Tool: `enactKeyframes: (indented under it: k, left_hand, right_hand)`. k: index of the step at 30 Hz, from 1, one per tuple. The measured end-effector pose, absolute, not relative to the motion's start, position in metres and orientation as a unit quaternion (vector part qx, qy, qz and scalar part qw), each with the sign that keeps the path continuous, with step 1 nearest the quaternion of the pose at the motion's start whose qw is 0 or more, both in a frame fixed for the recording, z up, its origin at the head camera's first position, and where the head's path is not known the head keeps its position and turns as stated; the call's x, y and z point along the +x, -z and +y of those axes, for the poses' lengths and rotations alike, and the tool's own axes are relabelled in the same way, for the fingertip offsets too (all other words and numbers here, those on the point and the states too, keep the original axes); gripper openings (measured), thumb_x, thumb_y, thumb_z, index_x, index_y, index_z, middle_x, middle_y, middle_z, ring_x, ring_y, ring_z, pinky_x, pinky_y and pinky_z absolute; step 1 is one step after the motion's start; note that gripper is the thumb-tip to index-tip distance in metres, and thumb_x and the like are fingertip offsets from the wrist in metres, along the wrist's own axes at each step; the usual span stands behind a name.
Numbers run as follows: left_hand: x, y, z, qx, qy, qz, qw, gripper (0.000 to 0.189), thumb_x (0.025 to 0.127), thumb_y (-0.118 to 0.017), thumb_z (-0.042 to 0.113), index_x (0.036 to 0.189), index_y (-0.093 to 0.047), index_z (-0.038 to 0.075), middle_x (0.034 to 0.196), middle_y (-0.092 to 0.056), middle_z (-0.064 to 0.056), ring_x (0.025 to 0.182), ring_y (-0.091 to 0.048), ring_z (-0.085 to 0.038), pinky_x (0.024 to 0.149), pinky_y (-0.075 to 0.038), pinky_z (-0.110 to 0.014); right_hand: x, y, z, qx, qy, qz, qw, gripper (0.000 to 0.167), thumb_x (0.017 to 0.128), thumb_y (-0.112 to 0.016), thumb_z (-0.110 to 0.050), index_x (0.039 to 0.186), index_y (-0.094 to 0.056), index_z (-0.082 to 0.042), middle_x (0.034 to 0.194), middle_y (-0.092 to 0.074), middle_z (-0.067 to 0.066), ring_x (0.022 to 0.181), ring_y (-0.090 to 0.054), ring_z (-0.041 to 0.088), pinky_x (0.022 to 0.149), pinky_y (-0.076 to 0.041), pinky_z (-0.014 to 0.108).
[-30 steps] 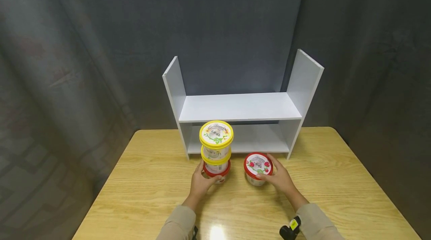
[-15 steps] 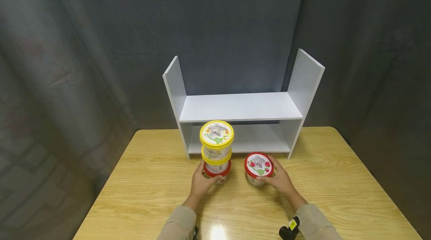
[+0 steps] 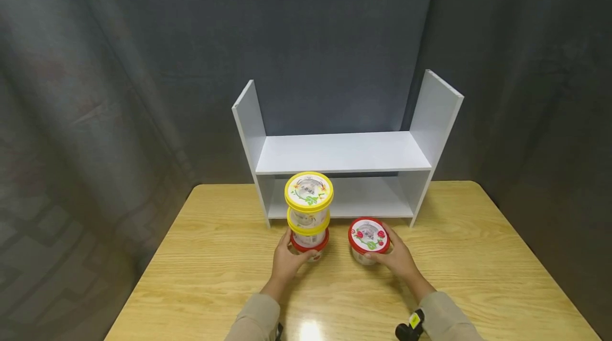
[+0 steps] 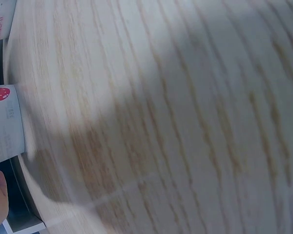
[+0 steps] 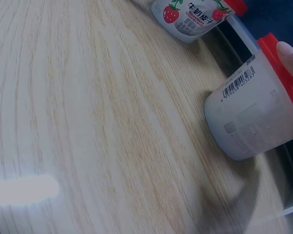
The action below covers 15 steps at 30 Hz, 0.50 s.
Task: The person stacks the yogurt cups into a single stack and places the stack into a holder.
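Three tubs stand stacked in front of the shelf: two with yellow lids, the top one (image 3: 308,191) and the middle one (image 3: 308,235), over a red-lidded strawberry tub (image 4: 6,124). My left hand (image 3: 286,262) grips that bottom tub from the left, thumb in front and fingers behind. To the right, a separate red-lidded tub (image 3: 368,236) is upright on the table, with my right hand (image 3: 399,258) curled round its right side. In the right wrist view its barcode side (image 5: 254,107) shows, and a thumb (image 5: 290,56) lies at the red lid. Fingers behind both tubs are partly hidden.
A white two-level shelf unit (image 3: 341,152) with tall side panels stands at the back of the wooden table (image 3: 201,277), just behind the tubs. Dark grey curtains (image 3: 334,38) hang behind and at both sides. A gap separates the stack from the single tub.
My right thumb has slid from the lid's front edge down to just below it. The left hand and the stack hold their place; the head view has shifted very slightly.
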State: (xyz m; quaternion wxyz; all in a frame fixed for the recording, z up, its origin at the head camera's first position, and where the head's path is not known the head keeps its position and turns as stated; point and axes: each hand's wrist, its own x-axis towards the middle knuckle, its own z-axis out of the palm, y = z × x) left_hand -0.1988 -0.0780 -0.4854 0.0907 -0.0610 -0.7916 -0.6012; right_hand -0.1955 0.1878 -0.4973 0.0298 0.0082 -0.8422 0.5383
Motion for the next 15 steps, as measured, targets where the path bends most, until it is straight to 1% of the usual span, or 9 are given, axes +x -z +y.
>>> enactKeyframes:
  k: [4, 10, 15]
  left_hand:
    - [-0.205, 0.496, -0.080, -0.071, 0.605, -0.787, 0.096, 0.082, 0.060, -0.078, 0.014, 0.130, -0.036, 0.003, 0.117, -0.046, -0.017, 0.105, -0.043, -0.032, 0.089, -0.035, -0.046]
    - [-0.216, 0.517, -0.082, -0.068, 0.601, -0.790, 0.097, 0.088, 0.057, -0.079, 0.025, 0.131, -0.035, 0.009, 0.117, -0.048, -0.011, 0.105, -0.045, -0.025, 0.088, -0.038, -0.037]
    - [-0.216, 0.518, -0.082, -0.074, 0.608, -0.784, 0.105, 0.088, 0.056, -0.079, 0.027, 0.131, -0.036, 0.009, 0.115, -0.048, -0.011, 0.103, -0.046, -0.025, 0.087, -0.039, -0.037]
  right_hand:
    - [-0.196, 0.498, 0.188, 0.008, -0.542, -0.840, 0.032, 0.096, 0.061, -0.078, -0.022, 0.134, -0.021, 0.002, 0.135, -0.023, 0.024, 0.122, -0.020, 0.039, 0.096, -0.020, 0.053]
    - [-0.196, 0.499, 0.187, 0.004, -0.545, -0.838, 0.030, 0.096, 0.061, -0.078, -0.021, 0.135, -0.020, 0.001, 0.134, -0.024, 0.024, 0.121, -0.022, 0.039, 0.096, -0.022, 0.052]
    - [-0.195, 0.501, 0.187, 0.001, -0.545, -0.838, 0.029, 0.097, 0.060, -0.079, -0.021, 0.135, -0.021, 0.000, 0.134, -0.024, 0.023, 0.121, -0.023, 0.038, 0.097, -0.021, 0.051]
